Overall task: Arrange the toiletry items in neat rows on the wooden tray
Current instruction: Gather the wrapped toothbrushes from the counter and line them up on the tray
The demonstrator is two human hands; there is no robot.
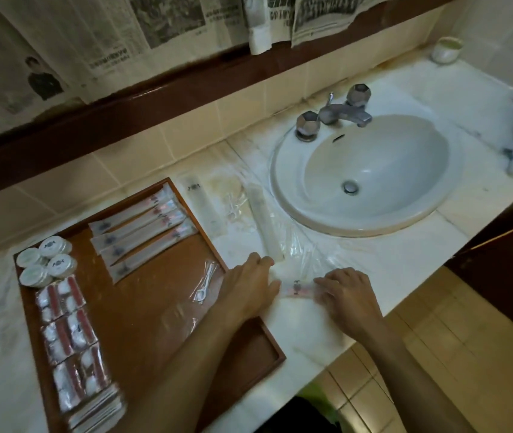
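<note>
Both hands down at the front edge of the white marble worktop, just off the right rim of the brown wooden tray (275, 351): left hand (249, 289) curled onto one end of a long clear-wrapped sachet with pink print (296, 287), right hand (350, 295) with bent fingers pinching the other end. Best lifted level by both ends, turned parallel to the four white wrapped sticks (142, 235) at the tray's back edge, set flush beside them. Forearms angled in from the front, palms down, wrists low.
</note>
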